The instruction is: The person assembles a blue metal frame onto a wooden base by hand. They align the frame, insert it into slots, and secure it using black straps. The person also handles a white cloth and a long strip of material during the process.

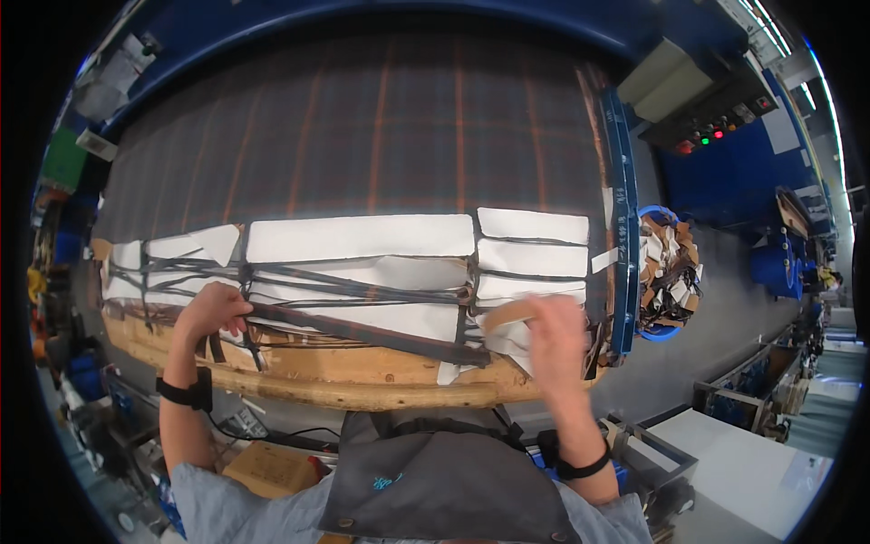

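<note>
Dark plaid fabric covers the table in front of me, with white paper pieces lying along its near side. Between and over the papers run narrow dark fabric strips. My left hand is closed, thumb and fingers pinching the left end of a wider dark fabric strip, which slants down to the right near the table edge. Over the right-hand papers, my right hand is smeared by motion. A curled tan-and-white paper strip sits against its fingers and appears gripped; crumpled white paper hangs below.
The wooden table edge runs close to my body. A blue metal rail bounds the right side. Beyond it stands a blue-rimmed bin full of scraps. A control box with lit buttons is at the far right.
</note>
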{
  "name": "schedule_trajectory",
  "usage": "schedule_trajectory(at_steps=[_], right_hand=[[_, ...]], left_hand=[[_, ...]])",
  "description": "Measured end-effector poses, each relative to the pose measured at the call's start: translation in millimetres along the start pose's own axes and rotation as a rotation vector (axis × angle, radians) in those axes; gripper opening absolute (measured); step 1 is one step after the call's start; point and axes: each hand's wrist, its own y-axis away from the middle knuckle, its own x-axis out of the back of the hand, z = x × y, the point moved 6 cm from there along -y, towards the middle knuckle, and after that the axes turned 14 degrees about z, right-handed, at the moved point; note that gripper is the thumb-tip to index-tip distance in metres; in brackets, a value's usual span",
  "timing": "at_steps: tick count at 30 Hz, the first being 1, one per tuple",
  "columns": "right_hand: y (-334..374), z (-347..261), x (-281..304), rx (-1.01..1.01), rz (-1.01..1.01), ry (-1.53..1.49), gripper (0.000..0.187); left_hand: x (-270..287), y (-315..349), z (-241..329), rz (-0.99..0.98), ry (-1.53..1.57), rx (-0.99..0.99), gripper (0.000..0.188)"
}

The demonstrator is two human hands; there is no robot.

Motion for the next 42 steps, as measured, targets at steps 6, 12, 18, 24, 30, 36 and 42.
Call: schedule_trajectory(at_steps=[6,12,18,24,30,36,42], right_hand=[[-10,120,183,-0.251,0.355,0.699,0.035],[19,58,140,-0.137,0.372,0.481,0.047],[53,-77,-61,0.086,-0.2,-0.24,0.073],[49,-123,-127,0.309,-0.305,-0.4,0.092],[63,-114,-134,0.167,-0.622,-0.434,0.078],[66,-110,-115,0.169,-0.411,-0.438,0.095],[50,-144,-135,0.277,-0.394,-0.654,0.114]], left_hand=[[8,10,8,0.001,0.053,-0.056,0.026],[20,35,32,0.02,-0.009,-0.088,0.024],[26,87,87,0.072,-0.116,-0.267,0.016],[31,142,133,0.099,-0.164,-0.467,0.013],[27,168,141,0.065,-0.144,-0.54,0.013],[28,173,143,0.013,-0.004,-0.571,0.014],[13,183,164,-0.087,0.002,-0.684,0.022]])
